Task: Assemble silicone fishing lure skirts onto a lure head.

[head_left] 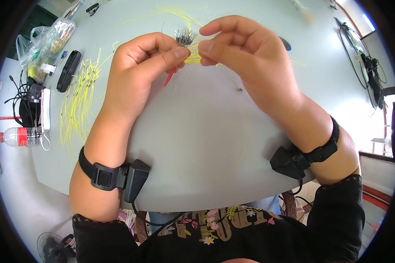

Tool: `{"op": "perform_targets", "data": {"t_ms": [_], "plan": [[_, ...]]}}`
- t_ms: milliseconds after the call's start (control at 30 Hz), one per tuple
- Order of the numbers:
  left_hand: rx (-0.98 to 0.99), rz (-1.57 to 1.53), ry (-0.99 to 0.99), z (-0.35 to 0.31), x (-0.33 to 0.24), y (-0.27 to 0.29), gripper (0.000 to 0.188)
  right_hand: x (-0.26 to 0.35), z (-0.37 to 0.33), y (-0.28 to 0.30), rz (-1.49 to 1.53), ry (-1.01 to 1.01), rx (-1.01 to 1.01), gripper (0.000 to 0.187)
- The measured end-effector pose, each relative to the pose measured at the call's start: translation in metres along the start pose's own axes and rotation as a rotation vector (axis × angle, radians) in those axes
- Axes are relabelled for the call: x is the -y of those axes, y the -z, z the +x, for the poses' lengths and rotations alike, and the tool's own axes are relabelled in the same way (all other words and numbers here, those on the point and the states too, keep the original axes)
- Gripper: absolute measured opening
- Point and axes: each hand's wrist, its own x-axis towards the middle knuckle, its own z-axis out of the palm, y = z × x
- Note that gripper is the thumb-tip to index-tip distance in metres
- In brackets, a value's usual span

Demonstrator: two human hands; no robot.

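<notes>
My left hand (151, 57) is closed, thumb against fingers, on a small tuft of dark thin bristle-like pieces (185, 37). Their spread ends stick up beyond the thumb. A narrow red strip (169, 78) hangs below the same fingers. Close beside the tuft, my right hand (245, 52) has its index finger raised and its thumb pressed toward the other fingers. Whatever lies in that pinch is too small or hidden to make out. Behind and between the hands lie thin yellow strands (183, 16). A tiny dark piece (239, 90) is on the table below the right hand.
More yellow strands (81, 96) spread over the left of the grey table (188, 144). A black case (69, 71), a plastic bag (44, 44) and a bottle with a red cap (22, 136) are at the left. Black cables (373, 79) lie at the right edge.
</notes>
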Motion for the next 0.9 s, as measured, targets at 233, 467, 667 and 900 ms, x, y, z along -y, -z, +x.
{"op": "perform_targets", "data": {"t_ms": [233, 467, 667, 900], "plan": [[-0.053, 0.039, -0.062, 0.0007, 0.0033, -0.0043, 0.011, -0.0017, 0.002, -0.0015, 0.036, -0.029, 0.007, 0.023], [-0.059, 0.043, -0.053, 0.0004, -0.001, -0.0055, 0.011, 0.0007, 0.0003, -0.0016, 0.038, 0.006, -0.005, 0.022], [-0.063, 0.033, -0.058, 0.0003, -0.0008, -0.0055, 0.01, -0.001, 0.0015, -0.0015, 0.046, 0.009, 0.003, 0.021], [-0.057, 0.024, -0.053, -0.0002, -0.0011, -0.0046, 0.011, -0.0003, -0.0001, -0.0025, 0.064, 0.023, 0.002, 0.02]]}}
